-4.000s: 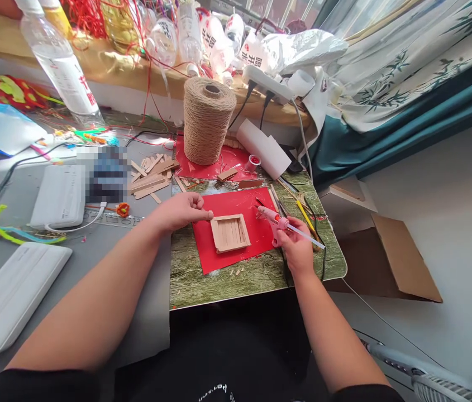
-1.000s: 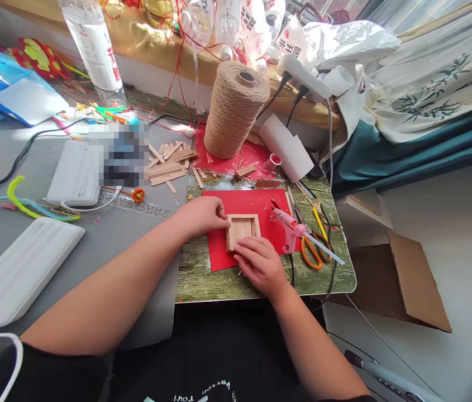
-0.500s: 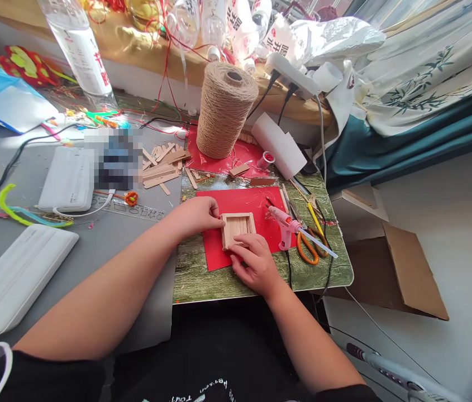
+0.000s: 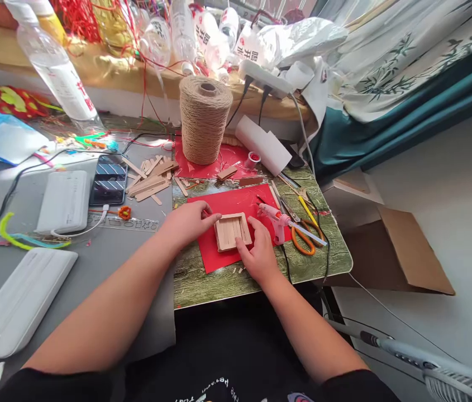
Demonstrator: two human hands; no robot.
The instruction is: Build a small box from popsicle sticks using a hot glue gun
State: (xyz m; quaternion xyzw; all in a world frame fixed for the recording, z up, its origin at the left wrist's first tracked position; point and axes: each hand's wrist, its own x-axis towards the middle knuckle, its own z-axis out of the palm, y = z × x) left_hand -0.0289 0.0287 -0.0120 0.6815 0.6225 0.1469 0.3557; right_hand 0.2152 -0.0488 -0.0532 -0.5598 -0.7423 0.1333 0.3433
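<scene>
A small square box made of wooden craft sticks point(image 4: 230, 231) rests on a red sheet point(image 4: 208, 258), its open top facing up. At its upper left corner, my left hand point(image 4: 192, 221) holds the rim with the thumb, the other fingers curled and partly hidden. My right hand point(image 4: 259, 254) grips the lower right side, its thumb on the near edge and fingers around the right wall. Just right of that hand, a pink glue gun point(image 4: 277, 221) with a clear glue stick lies on the sheet. Orange-handled scissors point(image 4: 305, 240) lie beside it.
Loose craft sticks point(image 4: 152, 177) are heaped at the back left, near a phone point(image 4: 109, 181) and a white power bank point(image 4: 62, 201). A tall twine spool point(image 4: 203, 123) and a white paper roll point(image 4: 263, 144) stand behind the sheet. A black cord point(image 4: 286, 265) trails over the near table edge.
My right hand has shifted from the box's near edge to its right side, fingers now around that wall. The box has turned slightly. The camera view has moved a little.
</scene>
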